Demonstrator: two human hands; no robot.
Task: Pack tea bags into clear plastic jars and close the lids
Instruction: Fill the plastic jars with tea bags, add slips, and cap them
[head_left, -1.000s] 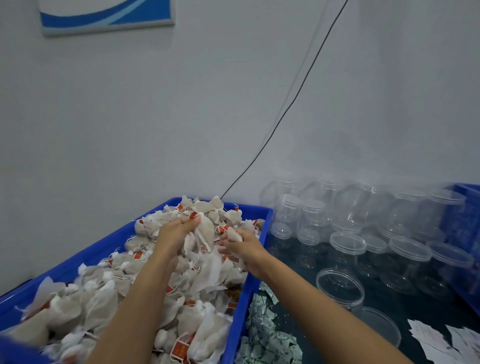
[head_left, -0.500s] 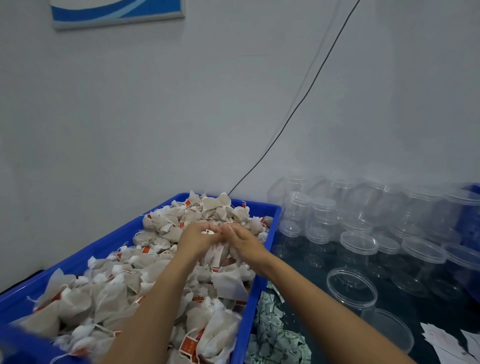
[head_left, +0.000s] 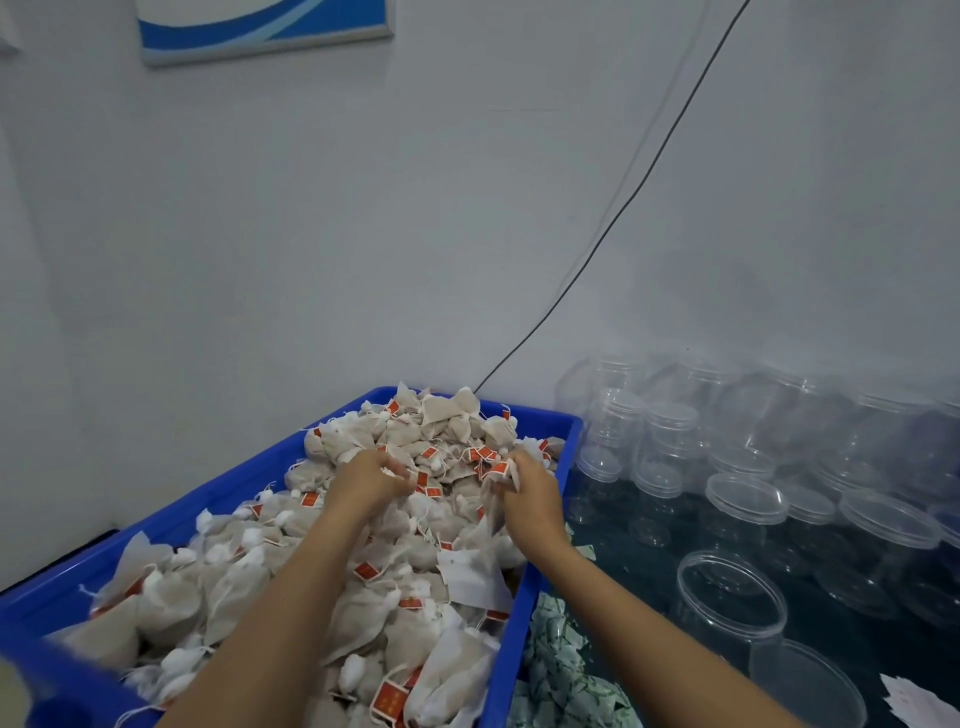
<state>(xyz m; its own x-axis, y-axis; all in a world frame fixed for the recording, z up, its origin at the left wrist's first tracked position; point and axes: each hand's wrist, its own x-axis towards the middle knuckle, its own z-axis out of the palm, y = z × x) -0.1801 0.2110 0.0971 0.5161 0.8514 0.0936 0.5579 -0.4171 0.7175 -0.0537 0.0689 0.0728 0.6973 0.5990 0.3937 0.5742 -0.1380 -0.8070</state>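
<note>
Both bare forearms stretched forward and away, converging toward the far middle. Left hand (head_left: 371, 480) knuckles-up, fingers curled downward, pinching something small and white at the fingertips. Right hand (head_left: 530, 493) just to the right, apart from the left, back toward the camera, fingers curled in a grip round pale tea bags (head_left: 501, 480).

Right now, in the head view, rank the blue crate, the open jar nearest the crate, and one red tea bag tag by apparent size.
1. Blue crate, by far the largest.
2. Open clear jar.
3. Red tea bag tag, the smallest, though it lies nearest the camera.
</note>
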